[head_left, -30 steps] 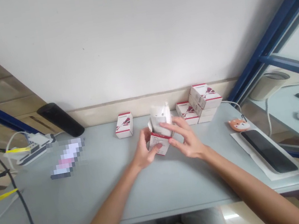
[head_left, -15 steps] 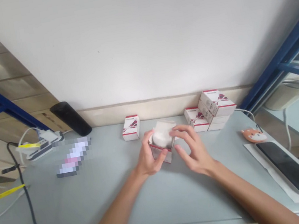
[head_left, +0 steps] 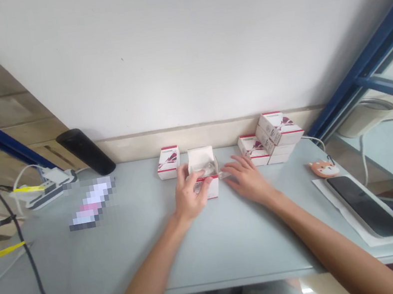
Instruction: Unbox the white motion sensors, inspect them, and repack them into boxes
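An open white cardboard box point(head_left: 211, 189) with red edging stands on the grey table, its lid flap raised at the back. My left hand point(head_left: 189, 196) is closed around the box's left side, with the thumb at the front and fingertips over the opening. Inside shows a whitish, partly see-through item point(head_left: 209, 168) whose kind I cannot make out. Just right of the box, my right hand point(head_left: 247, 178) has its fingers stretched out low over the table. Its fingertips are at a small white flat piece point(head_left: 223, 174), perhaps a flap or paper.
A closed box point(head_left: 169, 163) stands behind on the left, and several stacked boxes point(head_left: 280, 138) at the back right. Around them are a black cylinder point(head_left: 86, 152), power strip point(head_left: 52, 189), blurred-out flat object point(head_left: 92, 203), orange animal-faced case point(head_left: 324, 168) and phone point(head_left: 366, 205).
The box has moved slightly back and sits more upright, its white contents now lower inside. My right hand has come away from the opening and down to the table at its right.
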`<state>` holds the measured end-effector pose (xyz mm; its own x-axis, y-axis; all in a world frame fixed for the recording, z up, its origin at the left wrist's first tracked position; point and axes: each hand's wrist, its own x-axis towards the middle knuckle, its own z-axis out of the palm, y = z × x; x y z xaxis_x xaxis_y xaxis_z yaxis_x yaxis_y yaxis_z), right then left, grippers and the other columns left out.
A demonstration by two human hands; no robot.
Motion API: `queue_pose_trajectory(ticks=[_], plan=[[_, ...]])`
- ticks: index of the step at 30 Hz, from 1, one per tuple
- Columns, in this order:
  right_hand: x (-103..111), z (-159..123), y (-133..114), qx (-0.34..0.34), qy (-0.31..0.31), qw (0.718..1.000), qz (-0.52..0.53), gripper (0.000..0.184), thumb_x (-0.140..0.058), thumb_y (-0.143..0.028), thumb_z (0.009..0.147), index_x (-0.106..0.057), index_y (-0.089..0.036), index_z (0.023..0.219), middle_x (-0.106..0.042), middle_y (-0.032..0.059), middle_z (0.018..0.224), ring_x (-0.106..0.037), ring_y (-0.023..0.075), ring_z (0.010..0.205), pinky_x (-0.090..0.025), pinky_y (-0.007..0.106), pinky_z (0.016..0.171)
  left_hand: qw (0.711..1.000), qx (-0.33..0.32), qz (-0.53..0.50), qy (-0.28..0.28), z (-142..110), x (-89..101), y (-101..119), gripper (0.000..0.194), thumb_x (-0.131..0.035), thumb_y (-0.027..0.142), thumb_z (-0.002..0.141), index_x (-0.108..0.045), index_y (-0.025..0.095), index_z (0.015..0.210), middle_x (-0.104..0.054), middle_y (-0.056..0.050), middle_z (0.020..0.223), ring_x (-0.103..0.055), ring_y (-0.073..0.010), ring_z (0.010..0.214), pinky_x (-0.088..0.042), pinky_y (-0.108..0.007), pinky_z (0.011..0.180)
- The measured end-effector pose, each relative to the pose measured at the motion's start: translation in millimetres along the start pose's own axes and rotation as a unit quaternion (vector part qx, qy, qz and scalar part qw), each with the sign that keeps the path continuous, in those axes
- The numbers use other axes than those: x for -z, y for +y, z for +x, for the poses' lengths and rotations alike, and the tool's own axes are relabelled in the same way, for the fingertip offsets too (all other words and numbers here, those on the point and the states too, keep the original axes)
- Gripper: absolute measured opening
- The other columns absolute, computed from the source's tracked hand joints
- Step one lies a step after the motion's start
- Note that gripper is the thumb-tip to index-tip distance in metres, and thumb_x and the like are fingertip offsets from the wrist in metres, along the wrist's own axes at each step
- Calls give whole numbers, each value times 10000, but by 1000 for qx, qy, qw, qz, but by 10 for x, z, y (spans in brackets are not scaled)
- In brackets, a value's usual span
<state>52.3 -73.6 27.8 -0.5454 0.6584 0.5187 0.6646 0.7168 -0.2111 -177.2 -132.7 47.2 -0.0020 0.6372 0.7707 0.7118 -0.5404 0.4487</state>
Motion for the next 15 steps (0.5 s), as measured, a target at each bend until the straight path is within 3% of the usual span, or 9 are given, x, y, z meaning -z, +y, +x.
queue_pose_trajectory(ticks=[4,7,9,11,13,15], plan=[[-24,11,-38,-24,19,1000,-7,170,-625,-134,963,-710,-215,1086,-774,82,1044,-650,318,1139,-482,502,995,1000,-8,6,4,4,-18,26,337,-646,394,1007,-602,269,1317,-563,-117,1263,-614,-270,1227,-559,-430,1018],[180,63,-150,-61,145,987,20,125,-613,-182,985,-668,-232,1086,-746,79,1052,-664,275,991,-509,449,890,999,-27,-4,23,-13,-62,17,515,-699,398,978,-477,286,1430,-586,-118,1267,-604,-276,1237,-553,-431,1004],[364,100,-290,-71,250,964,57,122,-598,-198,994,-636,-248,1099,-713,78,1056,-649,238,889,-524,417,839,998,-43,-21,40,-29,-97,5,555,-736,386,954,-438,278,1410,-598,-110,1232,-615,-266,1199,-553,-416,968],[518,135,-480,-65,310,944,88,145,-593,-195,997,-607,-265,1123,-681,61,1022,-606,198,758,-532,391,790,996,-58,-41,58,-43,-130,-2,566,-772,367,925,-414,271,1353,-599,-86,1164,-633,-249,1130,-551,-402,924],[595,168,-684,-38,306,947,93,186,-598,-179,995,-600,-281,1151,-680,48,1001,-631,200,790,-535,375,792,994,-63,-63,68,-51,-152,2,559,-798,356,897,-394,271,1273,-591,-58,1103,-643,-228,1051,-551,-388,876],[589,206,-857,-14,243,968,65,230,-555,-135,1008,-610,-283,1176,-698,55,1072,-669,206,896,-529,348,796,993,-48,-83,69,-51,-153,19,495,-800,344,884,-399,269,1165,-580,-32,1046,-637,-207,976,-551,-363,821]])
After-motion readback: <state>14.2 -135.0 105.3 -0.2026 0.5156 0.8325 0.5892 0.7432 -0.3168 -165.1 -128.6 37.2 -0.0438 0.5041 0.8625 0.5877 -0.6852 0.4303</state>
